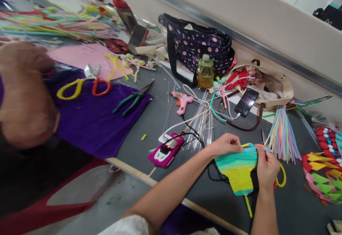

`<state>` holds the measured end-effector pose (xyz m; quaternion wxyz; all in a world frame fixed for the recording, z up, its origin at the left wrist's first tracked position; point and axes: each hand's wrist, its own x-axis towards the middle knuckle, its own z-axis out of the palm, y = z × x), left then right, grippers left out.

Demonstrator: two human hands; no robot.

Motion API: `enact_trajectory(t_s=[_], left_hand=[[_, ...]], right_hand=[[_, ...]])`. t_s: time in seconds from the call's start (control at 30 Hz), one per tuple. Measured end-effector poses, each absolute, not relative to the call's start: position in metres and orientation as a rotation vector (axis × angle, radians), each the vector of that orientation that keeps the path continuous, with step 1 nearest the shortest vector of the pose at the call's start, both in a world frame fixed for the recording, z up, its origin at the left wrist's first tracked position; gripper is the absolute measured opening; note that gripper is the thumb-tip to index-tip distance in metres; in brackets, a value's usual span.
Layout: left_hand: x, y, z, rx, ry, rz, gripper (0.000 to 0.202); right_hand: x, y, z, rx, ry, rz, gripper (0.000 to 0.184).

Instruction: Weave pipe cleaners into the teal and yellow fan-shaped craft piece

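Observation:
A turquoise-and-yellow pipe-cleaner piece (239, 174), made of rows side by side, hangs between my hands above the dark table. One yellow stem sticks out below it. My left hand (229, 145) is closed in a pinch on its upper edge. With thumb and fingers pressed together, my right hand (267, 165) pinches a light blue pipe cleaner (268, 150) at the top right corner. Partly hidden behind my right wrist are scissors with a yellow handle (281, 175). A bundle of pastel pipe cleaners (283, 135) lies just beyond my right hand.
A pink glue gun (184, 101), a magenta power strip (167, 151) with cords and loose wires (201, 128) lie left of my hands. Behind stand a bottle (205, 72), a dotted bag (197, 46) and a phone (247, 101). Another person's arm (26, 96) is beside pliers (135, 98) on purple cloth.

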<state>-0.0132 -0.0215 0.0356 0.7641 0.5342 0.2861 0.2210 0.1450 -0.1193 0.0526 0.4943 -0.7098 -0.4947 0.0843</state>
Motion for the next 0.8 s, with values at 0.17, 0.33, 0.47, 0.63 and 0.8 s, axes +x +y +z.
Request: enact_trajectory(t_s=[0.17, 0.33, 0.47, 0.63, 0.8], left_hand=[[-0.0123, -0.0225, 0.0354, 1.224, 0.623, 0.51, 0.033], [-0.0107, -0.0233, 0.0354, 1.205, 0.58, 0.511, 0.035], [-0.0098, -0.0247, 0.034, 1.217, 0.623, 0.542, 0.036], [-0.01, -0.0247, 0.0327, 1.253, 0.636, 0.55, 0.037], [-0.0104, -0.023, 0.032, 1.274, 0.597, 0.533, 0.038]], right_hand=[[0.1447, -0.1178, 0.0512, -1.737, -1.166, 0.179, 0.033], [0.1436, -0.1166, 0.0504, -1.77, -1.1, 0.244, 0.036], [0.1413, -0.1169, 0.0506, -1.773, -1.105, 0.227, 0.036], [0.1416, -0.1163, 0.0517, -1.793, -1.087, 0.224, 0.036], [0.1451, -0.1156, 0.0496, -1.817, -1.038, 0.257, 0.038]])
